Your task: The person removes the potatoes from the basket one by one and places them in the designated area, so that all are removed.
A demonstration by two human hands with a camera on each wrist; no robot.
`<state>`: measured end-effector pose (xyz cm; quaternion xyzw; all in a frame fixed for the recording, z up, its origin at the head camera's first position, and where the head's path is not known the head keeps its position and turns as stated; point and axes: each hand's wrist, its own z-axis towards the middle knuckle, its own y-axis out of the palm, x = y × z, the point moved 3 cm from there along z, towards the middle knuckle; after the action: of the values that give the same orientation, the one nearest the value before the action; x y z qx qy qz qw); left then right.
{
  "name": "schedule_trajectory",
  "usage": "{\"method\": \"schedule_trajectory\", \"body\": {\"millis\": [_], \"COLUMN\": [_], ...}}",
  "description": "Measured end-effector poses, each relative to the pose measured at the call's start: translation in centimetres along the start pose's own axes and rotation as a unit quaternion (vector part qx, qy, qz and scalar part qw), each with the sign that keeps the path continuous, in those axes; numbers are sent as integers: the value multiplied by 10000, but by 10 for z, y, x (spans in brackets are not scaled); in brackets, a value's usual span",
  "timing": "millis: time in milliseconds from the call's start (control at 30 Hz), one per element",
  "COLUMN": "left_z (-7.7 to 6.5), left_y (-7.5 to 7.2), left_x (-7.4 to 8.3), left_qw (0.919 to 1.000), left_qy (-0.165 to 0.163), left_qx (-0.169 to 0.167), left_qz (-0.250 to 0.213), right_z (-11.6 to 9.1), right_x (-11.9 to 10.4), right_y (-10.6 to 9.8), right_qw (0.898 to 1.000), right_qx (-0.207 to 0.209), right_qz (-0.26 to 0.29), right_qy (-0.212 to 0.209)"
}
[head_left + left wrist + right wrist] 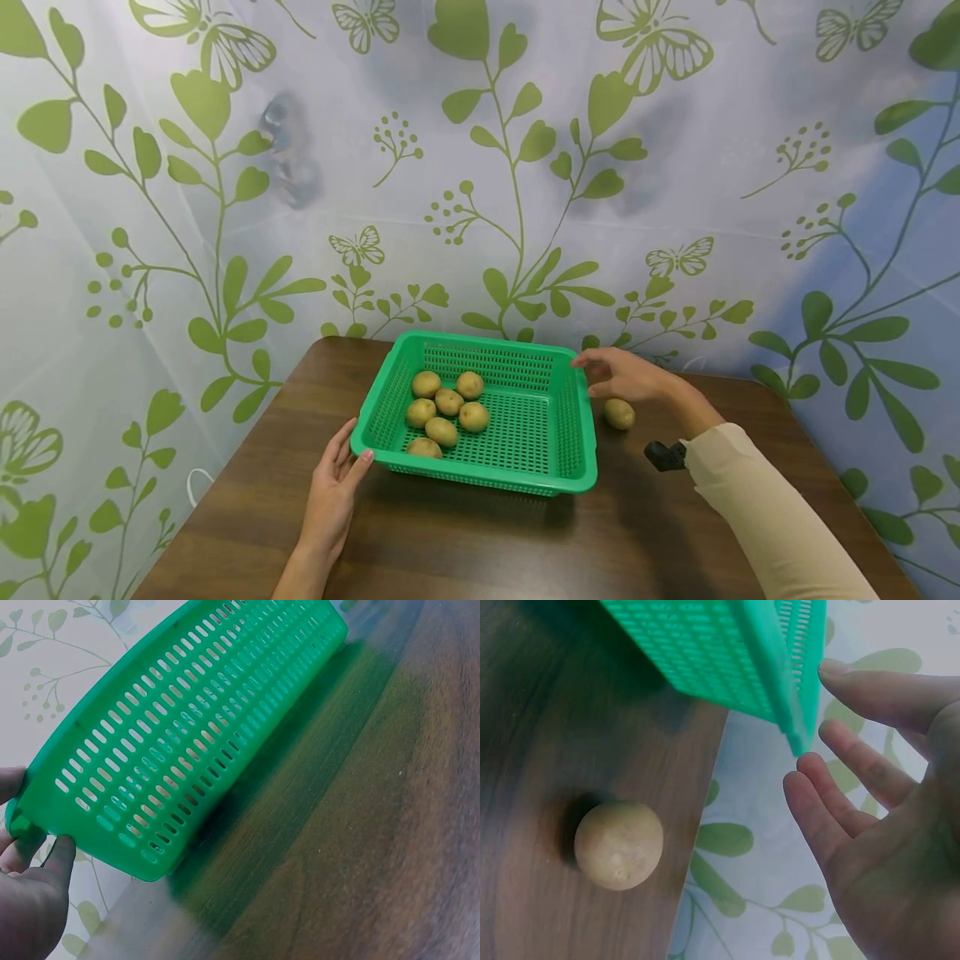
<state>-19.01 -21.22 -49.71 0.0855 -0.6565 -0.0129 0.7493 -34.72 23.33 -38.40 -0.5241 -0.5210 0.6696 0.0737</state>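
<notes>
A green perforated plastic basket (517, 481) stands over the brown table with several potatoes (449, 402) in its left half. My left hand (332, 492) grips the rim at its front left corner, thumb on top and fingers beneath; the left wrist view shows the same hand (34, 900) at that corner. Beside the back right corner is my right hand (626, 375), its fingers loosely bent with nothing between them. In the right wrist view, the fingertips of this hand (900, 802) are right at the basket's corner. A single potato (618, 414) lies on the table, below the right hand and outside the basket.
The wooden table (247, 517) reaches back to a pale wall covering (480, 167) printed with green leaves and butterflies. A small black object (665, 456) sits at the right sleeve's cuff. A thin white loop (192, 487) hangs beyond the table's left edge.
</notes>
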Motion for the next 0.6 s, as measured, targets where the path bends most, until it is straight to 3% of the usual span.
{"method": "schedule_trajectory", "body": {"millis": [600], "left_z": [0], "left_y": [0], "left_x": [1], "left_qw": [10000], "left_qy": [-23], "left_qx": [14], "left_qz": [11], "right_z": [13], "right_x": [-21], "right_y": [6], "right_qw": [9995], "right_qx": [-223], "right_qz": [-220], "right_qy": [81]}}
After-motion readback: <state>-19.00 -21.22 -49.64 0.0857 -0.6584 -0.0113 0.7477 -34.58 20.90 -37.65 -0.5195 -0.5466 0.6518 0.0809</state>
